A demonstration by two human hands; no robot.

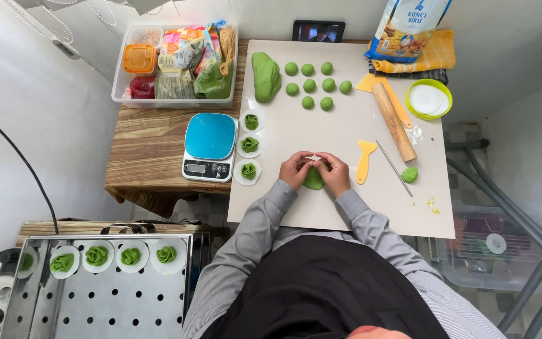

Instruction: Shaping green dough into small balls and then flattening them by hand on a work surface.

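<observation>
Green dough piece is pinched between left hand & right hand, both closed on it, at board's near edge. Done: 3 shaped rosettes beside scale, approx. 4 more on steamer tray. Left: 8 dough balls + dough lump.

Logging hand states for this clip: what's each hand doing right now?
Left hand: closed on the green dough piece.
Right hand: closed on the same dough piece.
</observation>
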